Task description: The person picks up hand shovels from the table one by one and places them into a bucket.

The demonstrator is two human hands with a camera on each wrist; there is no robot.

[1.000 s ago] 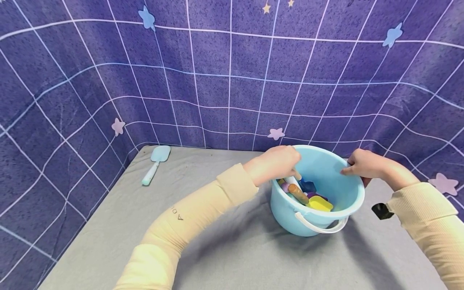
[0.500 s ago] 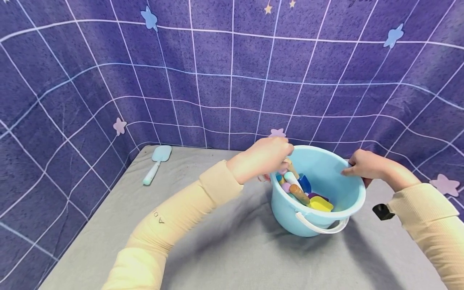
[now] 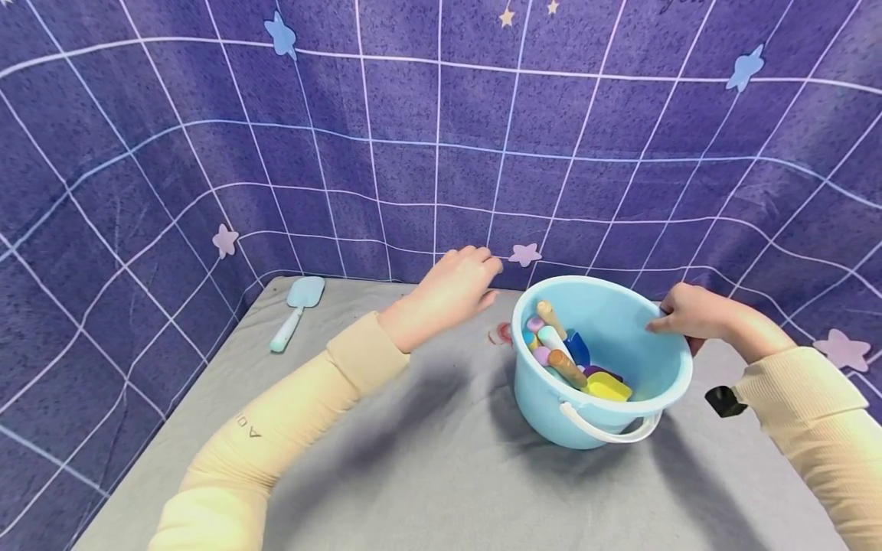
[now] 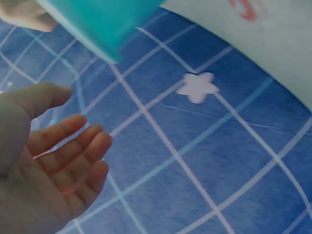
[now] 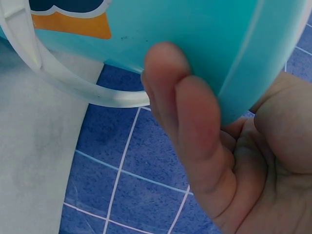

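A light blue bucket [image 3: 579, 421] stands at the right of the grey cloth, its white handle [image 3: 606, 436] hanging down in front. Inside lie a yellow piece [image 3: 608, 387], a blue piece [image 3: 577, 349] and several stick handles, one of them brown [image 3: 567, 369]. My right hand [image 3: 689, 315] grips the bucket's right rim, thumb inside and fingers against the outer wall, as the right wrist view shows. Left of the bucket, apart from it, my left hand [image 3: 451, 291] is in the air. Its fingers [image 4: 73, 141] are loosely bent and the palm holds nothing.
A pale blue toy shovel [image 3: 296, 314] with a speckled handle lies at the back left of the cloth [image 3: 413, 490]. A purple grid curtain [image 3: 406, 176] rises behind. A small red mark [image 3: 503, 333] shows beside the bucket.
My left hand has come out of the bucket and moved left, away from its rim. The right hand keeps its grip and the bucket stays in place.
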